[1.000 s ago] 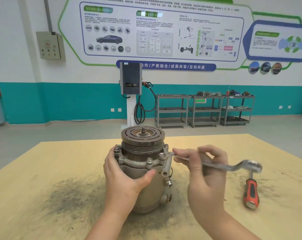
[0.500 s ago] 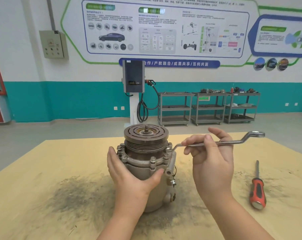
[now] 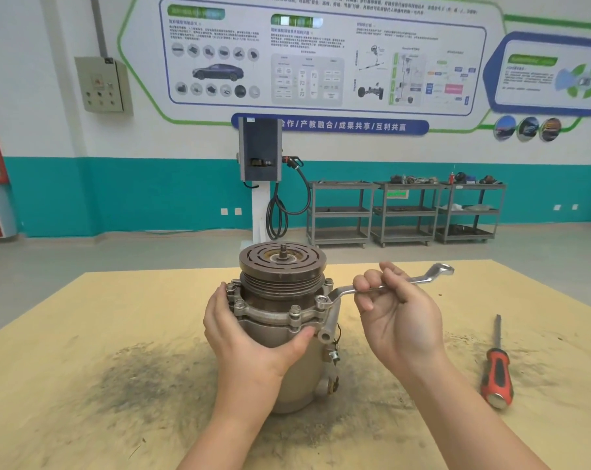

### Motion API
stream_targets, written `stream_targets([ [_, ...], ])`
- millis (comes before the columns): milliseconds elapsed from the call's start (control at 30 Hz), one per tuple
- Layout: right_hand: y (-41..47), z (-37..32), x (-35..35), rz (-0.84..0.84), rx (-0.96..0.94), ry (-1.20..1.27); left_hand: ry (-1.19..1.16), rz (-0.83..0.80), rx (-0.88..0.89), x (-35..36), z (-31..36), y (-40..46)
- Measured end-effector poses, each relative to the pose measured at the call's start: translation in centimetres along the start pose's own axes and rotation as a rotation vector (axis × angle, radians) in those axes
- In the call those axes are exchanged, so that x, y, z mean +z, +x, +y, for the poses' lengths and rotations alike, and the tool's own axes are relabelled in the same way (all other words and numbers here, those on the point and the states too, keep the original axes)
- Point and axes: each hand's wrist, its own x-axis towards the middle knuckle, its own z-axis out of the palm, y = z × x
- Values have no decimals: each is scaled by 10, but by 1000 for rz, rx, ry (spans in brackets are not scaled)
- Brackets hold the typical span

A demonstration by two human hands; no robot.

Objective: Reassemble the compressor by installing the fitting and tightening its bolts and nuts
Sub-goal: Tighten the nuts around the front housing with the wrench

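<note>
Metal wrench [image 3: 385, 286], lying sideways with its far end pointing right, is pinched in the curled right hand [image 3: 397, 317] while the left hand [image 3: 250, 337] wraps the upright compressor [image 3: 283, 320] mid-desk, a red screwdriver [image 3: 497, 364] lying near the right edge.

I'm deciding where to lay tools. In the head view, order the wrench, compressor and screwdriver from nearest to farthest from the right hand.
1. wrench, gripped in the right hand.
2. compressor, just left of it, held by the left hand.
3. screwdriver, on the table to its right.
</note>
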Motion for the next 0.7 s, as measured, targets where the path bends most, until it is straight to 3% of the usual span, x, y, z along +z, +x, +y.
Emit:
stream_targets([
  [133,-22,17,-4,-151,-457,-266,-73,-6,-14,-1,-4,3],
  [233,-34,32,-7,-369,-850,-591,-78,4,-21,-2,-5,7],
  [400,-42,39,1,-631,-1084,-980,-51,4,-22,0,-6,6],
  [467,-43,39,7,-611,-1094,-1003,-43,29,-18,1,-7,6],
  [567,-40,29,19,-425,-1015,-868,-54,44,9,2,-9,7],
  [700,-30,14,28,-137,-636,-404,-59,33,15,2,-8,7],
])
